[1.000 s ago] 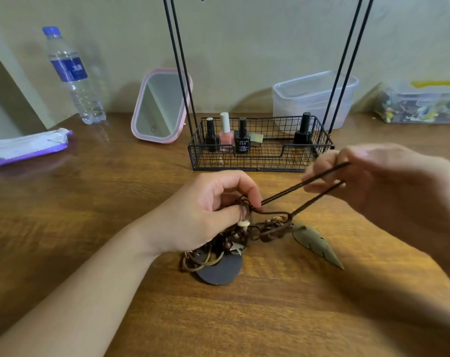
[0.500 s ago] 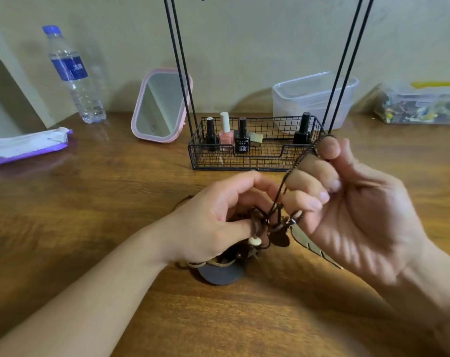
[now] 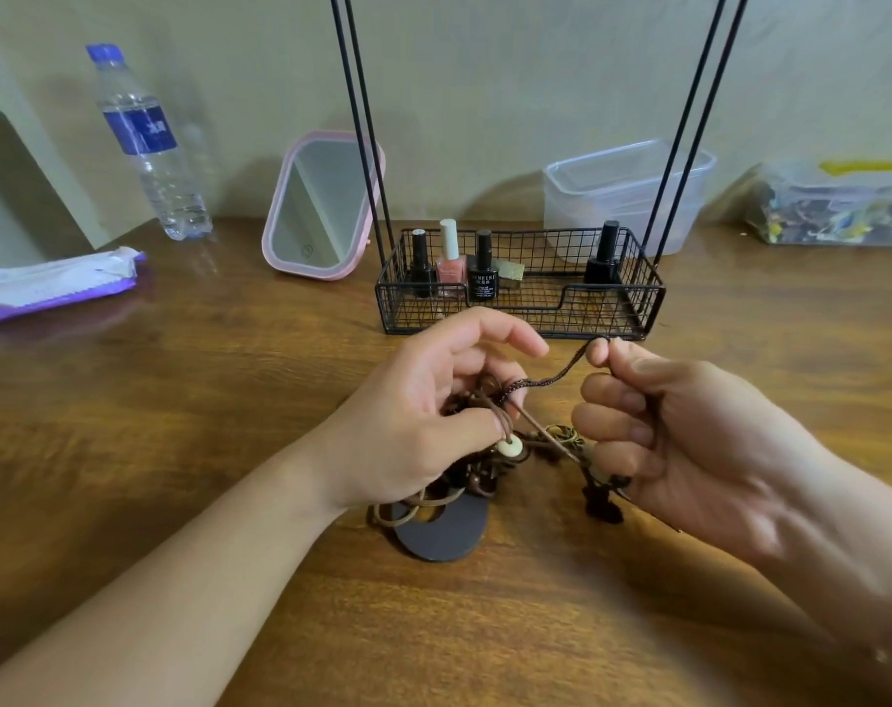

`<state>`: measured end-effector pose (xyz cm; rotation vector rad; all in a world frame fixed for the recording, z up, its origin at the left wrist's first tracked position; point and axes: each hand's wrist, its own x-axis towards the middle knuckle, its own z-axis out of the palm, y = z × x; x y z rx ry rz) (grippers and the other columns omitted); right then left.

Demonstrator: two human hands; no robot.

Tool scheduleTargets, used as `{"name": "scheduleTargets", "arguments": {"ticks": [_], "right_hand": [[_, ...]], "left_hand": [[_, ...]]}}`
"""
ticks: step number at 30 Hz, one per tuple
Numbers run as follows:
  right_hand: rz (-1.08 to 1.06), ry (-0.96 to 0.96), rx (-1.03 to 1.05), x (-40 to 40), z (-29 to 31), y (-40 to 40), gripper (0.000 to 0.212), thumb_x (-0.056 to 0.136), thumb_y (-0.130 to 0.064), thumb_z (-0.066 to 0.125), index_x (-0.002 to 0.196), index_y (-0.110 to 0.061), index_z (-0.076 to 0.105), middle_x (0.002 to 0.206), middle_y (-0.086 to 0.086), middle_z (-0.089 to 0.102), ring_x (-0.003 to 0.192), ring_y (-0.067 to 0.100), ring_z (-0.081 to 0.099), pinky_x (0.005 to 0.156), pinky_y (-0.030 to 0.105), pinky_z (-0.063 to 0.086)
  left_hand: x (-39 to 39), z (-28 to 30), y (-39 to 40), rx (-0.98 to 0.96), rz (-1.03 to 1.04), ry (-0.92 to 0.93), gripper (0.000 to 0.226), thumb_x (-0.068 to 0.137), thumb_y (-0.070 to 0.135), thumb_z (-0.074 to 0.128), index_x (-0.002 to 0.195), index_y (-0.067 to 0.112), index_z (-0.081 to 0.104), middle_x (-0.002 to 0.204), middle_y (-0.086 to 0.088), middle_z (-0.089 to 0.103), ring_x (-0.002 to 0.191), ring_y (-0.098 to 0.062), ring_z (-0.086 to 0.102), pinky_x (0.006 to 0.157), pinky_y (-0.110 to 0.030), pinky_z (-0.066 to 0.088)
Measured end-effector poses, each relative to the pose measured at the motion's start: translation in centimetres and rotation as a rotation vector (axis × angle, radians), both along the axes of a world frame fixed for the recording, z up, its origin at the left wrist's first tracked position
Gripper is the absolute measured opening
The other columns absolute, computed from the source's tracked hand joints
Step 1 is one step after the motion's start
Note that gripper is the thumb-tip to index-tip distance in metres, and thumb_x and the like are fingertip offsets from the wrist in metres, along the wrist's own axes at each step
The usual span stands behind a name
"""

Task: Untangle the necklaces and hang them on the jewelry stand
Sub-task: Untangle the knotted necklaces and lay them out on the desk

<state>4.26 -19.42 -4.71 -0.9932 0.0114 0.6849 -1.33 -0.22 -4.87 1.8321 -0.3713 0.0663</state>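
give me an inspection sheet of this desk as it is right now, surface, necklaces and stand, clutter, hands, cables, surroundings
Surface: wooden table.
Job's things: tangled necklaces unhung; jewelry stand behind them.
Clutter: water bottle, pink mirror, wipes pack, clear tub, nail polish bottles in the stand's basket.
Grippers: left hand grips the bundle; right hand pinches a braided cord.
Cables: nothing seen.
Surroundings: plain wall.

Home dressing-table setup: brown wooden tabletop (image 3: 178, 400) against a plain wall; beyond the fingers a black wire basket (image 3: 520, 318) of nail polish bottles (image 3: 450, 262), a pink-framed vanity mirror (image 3: 321, 206), clear plastic water bottle (image 3: 148, 145), purple wipes pack (image 3: 51, 283), clear plastic tub (image 3: 627, 191).
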Motion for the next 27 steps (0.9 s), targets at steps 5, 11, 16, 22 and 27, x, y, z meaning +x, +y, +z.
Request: {"name": "scheduleTargets", "arguments": {"ticks": [5,11,16,22,27], "right_hand": [[0.049,-0.075,-0.067,-0.2,-0.1,-0.1,0.028,0.106,-0.021,0.034,0.084,-0.017,0.051,0.061,-0.004,0.027,0.047,0.007,0.022,0.031,0.016,0.019],[0.126,-0.222,-0.076,-0.5,0.5,-0.3,0.025,0.102,-0.021,0.040,0.082,-0.017,0.053,0.061,-0.003,0.026,0.047,0.009,0.022,0.034,0.016,0.019],[0.143,-0.491,0.029,0.8,3.1,-2.7,0.023,0.083,-0.041,0.056,0.075,-0.019,0.056,0.055,-0.007,0.021,0.045,0.009,0.019,0.041,0.020,0.017],[0.085,-0.627,0.048,2.5,3.9,-4.4,0.037,0.076,-0.048,0.067,0.069,-0.016,0.050,0.052,-0.008,0.022,0.042,0.008,0.025,0.039,0.019,0.027],[-0.028,-0.812,-0.165,2.4,4.2,-4.4,0.062,0.077,-0.053,0.069,0.055,-0.011,0.029,0.045,-0.007,0.020,0.038,0.010,0.019,0.041,0.019,0.019]], "left_hand": [[0.2,-0.1,0.1,-0.149,-0.008,-0.044,0.041,0.080,-0.009,0.061,0.113,0.015,0.059,0.086,0.000,0.064,0.083,-0.010,0.062,0.077,-0.024,0.051],[0.4,-0.2,0.2,-0.234,0.032,-0.029,0.041,0.077,-0.008,0.061,0.110,0.017,0.062,0.086,0.002,0.067,0.087,-0.009,0.063,0.079,-0.023,0.050],[0.5,-0.4,1.1,-0.136,0.016,0.061,0.047,0.076,-0.006,0.066,0.116,0.019,0.062,0.104,0.005,0.067,0.102,-0.011,0.065,0.087,-0.024,0.052],[0.4,-0.3,1.1,-0.052,0.029,0.078,0.044,0.076,0.000,0.073,0.115,0.020,0.064,0.109,0.006,0.068,0.107,-0.013,0.064,0.094,-0.026,0.051],[0.3,-0.2,1.2,0.123,0.118,0.047,0.036,0.081,0.000,0.077,0.107,0.022,0.067,0.103,0.009,0.070,0.102,-0.010,0.066,0.093,-0.030,0.055]]}}
